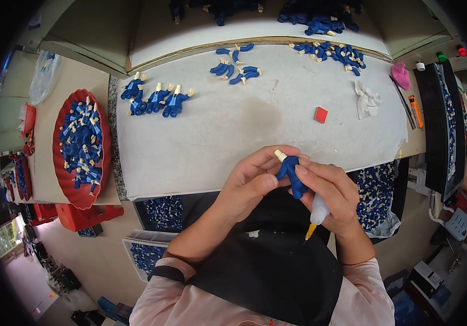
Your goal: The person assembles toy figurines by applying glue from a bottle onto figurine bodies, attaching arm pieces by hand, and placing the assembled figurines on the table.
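Observation:
My left hand (244,185) closes around the side of a small blue doll figure (290,173) with a cream neck peg, held tilted over the table's near edge. My right hand (335,194) presses its thumb and fingers against the figure's other side. Tucked in that same hand is a white squeeze bottle (321,208) with a yellow needle tip pointing down. Loose blue arms with cream hands (222,68) lie further back. Three or more similar figures with arms (176,102) stand at the table's left.
At the left, a red scalloped tray (104,182) is heaped with figures. A red square block (321,114), crumpled white tissue (367,100), pink cloth (401,75) and orange cutter (415,112) lie to the right. A pile of arms (328,52) lies below the shelf.

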A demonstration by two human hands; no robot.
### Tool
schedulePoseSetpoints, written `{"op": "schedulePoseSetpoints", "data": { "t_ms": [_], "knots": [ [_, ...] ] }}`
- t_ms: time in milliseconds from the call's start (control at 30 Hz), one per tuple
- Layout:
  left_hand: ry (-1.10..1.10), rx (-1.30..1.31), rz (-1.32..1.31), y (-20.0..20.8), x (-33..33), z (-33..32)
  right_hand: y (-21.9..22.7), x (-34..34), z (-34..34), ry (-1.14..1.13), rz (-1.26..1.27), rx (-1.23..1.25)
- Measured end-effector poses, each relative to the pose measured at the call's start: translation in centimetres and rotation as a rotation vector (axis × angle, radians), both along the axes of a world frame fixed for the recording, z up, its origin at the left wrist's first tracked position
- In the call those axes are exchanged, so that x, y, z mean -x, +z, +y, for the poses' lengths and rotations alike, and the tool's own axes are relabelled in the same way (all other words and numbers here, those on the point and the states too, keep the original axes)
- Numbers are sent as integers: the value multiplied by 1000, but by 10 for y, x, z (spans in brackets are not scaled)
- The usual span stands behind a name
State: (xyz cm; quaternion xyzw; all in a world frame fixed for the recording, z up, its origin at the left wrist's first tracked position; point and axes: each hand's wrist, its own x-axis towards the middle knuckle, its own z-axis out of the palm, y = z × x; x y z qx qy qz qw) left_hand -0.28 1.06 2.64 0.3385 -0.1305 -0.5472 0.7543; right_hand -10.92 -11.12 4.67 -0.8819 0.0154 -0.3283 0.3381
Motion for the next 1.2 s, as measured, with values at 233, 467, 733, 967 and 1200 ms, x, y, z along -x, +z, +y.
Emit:
{"op": "schedulePoseSetpoints", "data": {
  "t_ms": [233, 467, 733, 967, 1200],
  "knots": [
    [-142, 127, 149, -6, -1, 0, 6, 1, -7, 97, 31, 122],
    [102, -31, 139, 7, 10, 3, 4, 3, -9, 92, 35, 171],
    [386, -140, -1021, 2, 1, 11, 0, 9, -9, 35, 107, -62],
    [474, -94, -1379, 7, -10, 4, 7, 9, -4, 52, 182, -329],
    [532, -175, -1490, 6, -4, 4, 7, 6, -1, 50, 175, -264]
  ]
}}
